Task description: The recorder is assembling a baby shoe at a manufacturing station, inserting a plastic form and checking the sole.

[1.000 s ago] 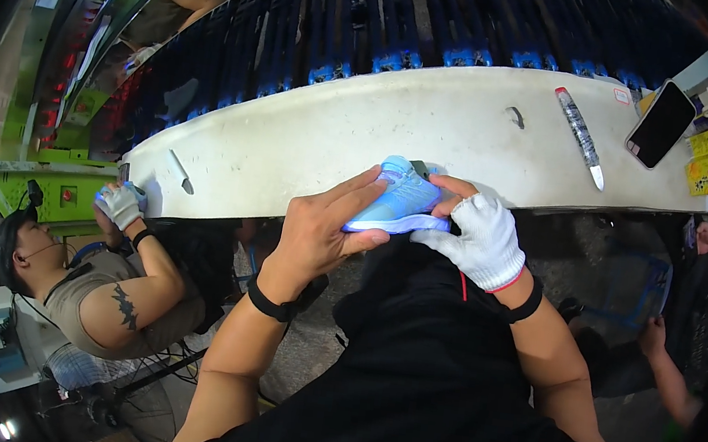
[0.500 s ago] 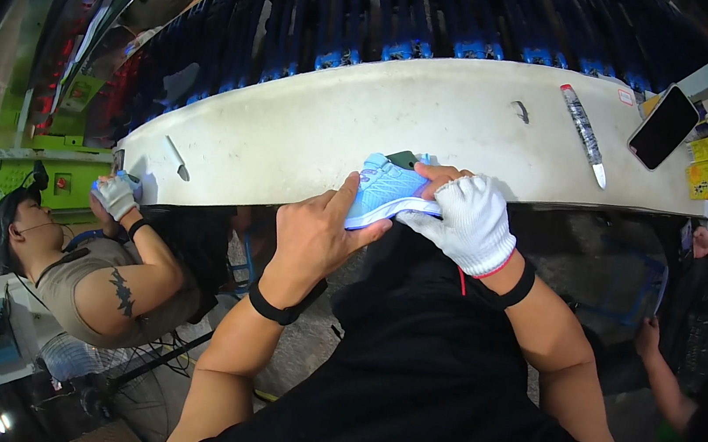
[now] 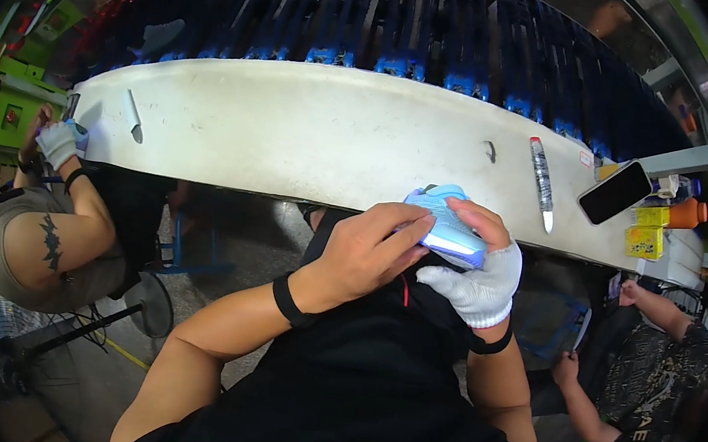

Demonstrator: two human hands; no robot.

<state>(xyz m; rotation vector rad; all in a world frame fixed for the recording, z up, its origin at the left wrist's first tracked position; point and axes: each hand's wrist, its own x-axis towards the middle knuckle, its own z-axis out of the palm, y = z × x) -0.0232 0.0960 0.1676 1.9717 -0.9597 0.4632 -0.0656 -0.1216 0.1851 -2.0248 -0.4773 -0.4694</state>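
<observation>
A light-blue shoe (image 3: 451, 226) with a white and violet sole is held up at the near edge of the white table, tilted. My right hand (image 3: 484, 277), in a white knitted glove with bare fingertips, grips the shoe from its right side. My bare left hand (image 3: 368, 249) has its thumb and fingers closed together against the left side of the shoe; what exactly the fingertips pinch is hidden. A thin red cord (image 3: 405, 291) hangs below my left fingers, over my black shirt.
On the white table (image 3: 294, 130) lie a tape-wrapped knife (image 3: 542, 182), a pale blade-like tool (image 3: 133, 114), a small dark scrap (image 3: 491, 152) and a black phone (image 3: 615, 193). Yellow boxes (image 3: 646, 230) stand right. Dark rollers (image 3: 351, 26) run behind. Co-workers sit left (image 3: 61, 229) and right (image 3: 635, 379).
Both hands have turned the shoe, and its dark green insert is no longer visible. My left fingers have moved from spread along the shoe to closed together. The head view has shifted.
</observation>
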